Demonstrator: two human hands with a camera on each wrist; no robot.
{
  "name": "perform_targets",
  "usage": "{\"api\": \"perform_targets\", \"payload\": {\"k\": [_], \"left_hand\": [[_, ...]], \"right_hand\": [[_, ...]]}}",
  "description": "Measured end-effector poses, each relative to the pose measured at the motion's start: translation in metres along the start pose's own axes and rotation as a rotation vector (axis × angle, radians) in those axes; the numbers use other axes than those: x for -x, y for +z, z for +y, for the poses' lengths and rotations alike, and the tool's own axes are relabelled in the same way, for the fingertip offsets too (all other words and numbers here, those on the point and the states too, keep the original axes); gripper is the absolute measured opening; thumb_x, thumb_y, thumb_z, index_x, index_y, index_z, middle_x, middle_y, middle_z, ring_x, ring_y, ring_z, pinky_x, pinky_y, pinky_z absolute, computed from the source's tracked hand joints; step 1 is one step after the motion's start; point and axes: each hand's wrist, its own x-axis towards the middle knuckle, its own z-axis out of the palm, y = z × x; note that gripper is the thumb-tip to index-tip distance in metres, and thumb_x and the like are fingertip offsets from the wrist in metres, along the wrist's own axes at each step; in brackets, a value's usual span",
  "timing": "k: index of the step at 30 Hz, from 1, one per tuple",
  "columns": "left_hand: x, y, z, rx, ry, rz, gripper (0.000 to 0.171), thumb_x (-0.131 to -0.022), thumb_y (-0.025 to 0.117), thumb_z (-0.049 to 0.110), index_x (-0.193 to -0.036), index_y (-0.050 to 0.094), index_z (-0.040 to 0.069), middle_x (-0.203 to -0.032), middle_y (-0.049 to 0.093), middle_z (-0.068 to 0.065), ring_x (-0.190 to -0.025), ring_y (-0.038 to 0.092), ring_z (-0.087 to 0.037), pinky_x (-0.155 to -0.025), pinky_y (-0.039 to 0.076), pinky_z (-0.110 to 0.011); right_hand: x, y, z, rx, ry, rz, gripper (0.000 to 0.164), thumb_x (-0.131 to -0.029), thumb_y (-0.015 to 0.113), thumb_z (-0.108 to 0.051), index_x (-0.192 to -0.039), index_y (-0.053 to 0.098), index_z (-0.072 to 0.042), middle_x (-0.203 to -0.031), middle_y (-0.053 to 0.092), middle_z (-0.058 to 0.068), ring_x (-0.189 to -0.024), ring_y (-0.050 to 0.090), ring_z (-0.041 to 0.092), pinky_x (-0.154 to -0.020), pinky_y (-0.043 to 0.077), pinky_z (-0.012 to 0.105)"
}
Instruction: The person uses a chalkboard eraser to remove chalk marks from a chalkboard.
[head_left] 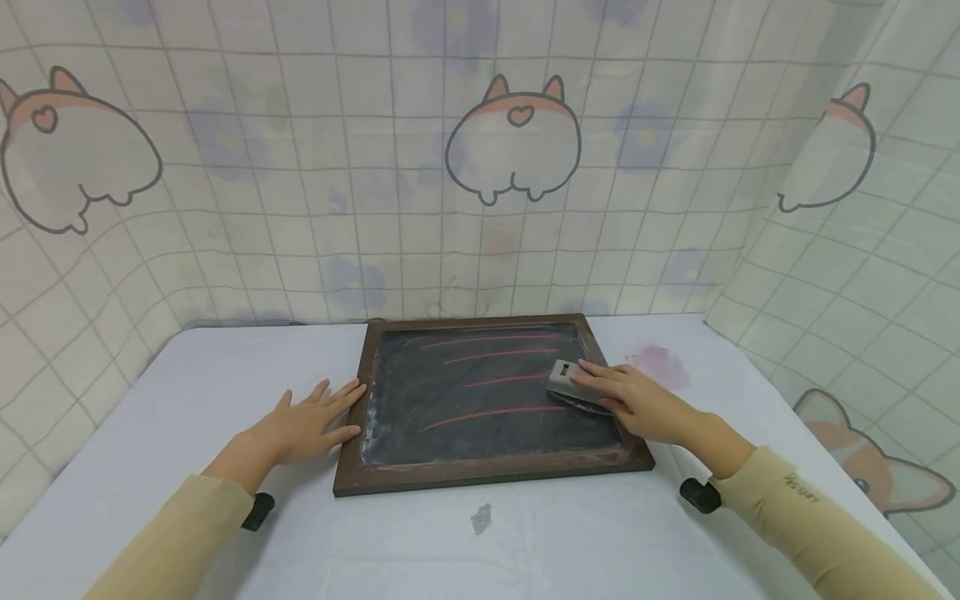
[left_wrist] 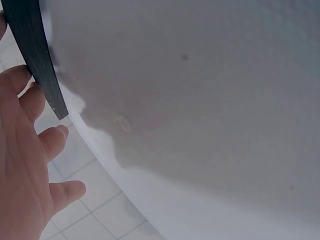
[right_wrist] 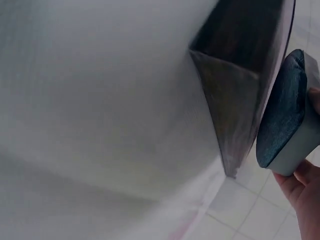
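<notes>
A blackboard (head_left: 450, 392) in a brown wooden frame lies on the table, with several red chalk lines (head_left: 495, 412) across it. My right hand (head_left: 637, 400) grips a grey board eraser (head_left: 577, 385) over the board's right side, where some of the lines end. The right wrist view shows the eraser's dark felt face (right_wrist: 285, 110) turned toward the board's frame (right_wrist: 232, 100), tilted beside it. At the left edge of the frame my left hand (head_left: 307, 427) rests its outspread fingertips. Seen from the left wrist, that hand (left_wrist: 20, 140) touches the dark frame edge (left_wrist: 37, 55).
A white cloth covers the table (head_left: 255, 367), with a pink smudge (head_left: 658, 365) right of the board and a grey patch (head_left: 482, 518) in front. Behind stands a tile-patterned curtain (head_left: 337, 167) with cartoon animals. Dark wrist devices (head_left: 701, 496) sit under both sleeves.
</notes>
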Motion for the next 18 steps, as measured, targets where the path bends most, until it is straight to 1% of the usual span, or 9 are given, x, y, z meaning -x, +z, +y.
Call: {"api": "perform_targets", "payload": {"k": [2, 6, 9, 12, 16, 18], "left_hand": [[0.0002, -0.0004, 0.0000, 0.001, 0.000, -0.002, 0.073, -0.092, 0.034, 0.063, -0.150, 0.020, 0.021, -0.153, 0.020, -0.009, -0.136, 0.015, -0.042, -0.097, 0.006, -0.072], [0.0005, -0.0005, -0.0004, 0.006, -0.002, -0.003, 0.073, -0.092, 0.036, 0.062, -0.150, 0.019, 0.021, -0.153, 0.019, -0.009, -0.136, 0.015, -0.042, -0.097, 0.006, -0.072], [0.0005, 0.0001, -0.0012, 0.004, -0.003, -0.003, 0.073, -0.092, 0.036, 0.062, -0.150, 0.019, 0.021, -0.153, 0.020, -0.009, -0.136, 0.015, -0.042, -0.096, 0.006, -0.073], [-0.0010, 0.0004, -0.0017, 0.007, 0.002, -0.001, 0.073, -0.092, 0.036, 0.062, -0.150, 0.019, 0.021, -0.152, 0.020, -0.010, -0.136, 0.015, -0.043, -0.096, 0.006, -0.073], [-0.0019, 0.0014, -0.0036, 0.014, -0.002, -0.006, 0.075, -0.091, 0.033, 0.065, -0.150, 0.018, 0.022, -0.152, 0.020, -0.010, -0.136, 0.014, -0.042, -0.096, 0.005, -0.073], [-0.0020, 0.0020, -0.0051, 0.016, -0.007, -0.012, 0.076, -0.090, 0.032, 0.067, -0.150, 0.018, 0.023, -0.152, 0.020, -0.010, -0.136, 0.013, -0.042, -0.096, 0.004, -0.073]], "right_hand": [[-0.0009, 0.0025, -0.0008, -0.024, -0.022, -0.023, 0.055, -0.088, 0.059, 0.004, -0.139, 0.046, -0.011, -0.144, 0.038, 0.012, -0.111, 0.049, 0.026, -0.087, 0.045, 0.042], [-0.0007, 0.0049, 0.0013, -0.059, -0.052, -0.054, 0.058, -0.087, 0.058, 0.006, -0.140, 0.044, -0.013, -0.146, 0.036, 0.009, -0.116, 0.046, 0.022, -0.087, 0.046, 0.038], [-0.0008, 0.0052, 0.0043, -0.065, -0.070, -0.070, 0.059, -0.086, 0.058, 0.006, -0.140, 0.043, -0.013, -0.147, 0.034, 0.007, -0.119, 0.045, 0.022, -0.089, 0.045, 0.038], [-0.0017, 0.0041, 0.0063, -0.069, -0.089, -0.080, 0.060, -0.085, 0.059, 0.007, -0.140, 0.043, -0.011, -0.146, 0.035, 0.008, -0.121, 0.045, 0.024, -0.090, 0.044, 0.040], [-0.0050, 0.0044, 0.0066, -0.073, -0.130, -0.075, 0.059, -0.083, 0.060, 0.010, -0.137, 0.046, -0.007, -0.143, 0.039, 0.013, -0.118, 0.046, 0.026, -0.089, 0.044, 0.042], [-0.0073, 0.0049, 0.0053, -0.069, -0.138, -0.079, 0.059, -0.082, 0.059, 0.012, -0.137, 0.047, -0.007, -0.143, 0.040, 0.013, -0.117, 0.047, 0.026, -0.089, 0.045, 0.043]]}}
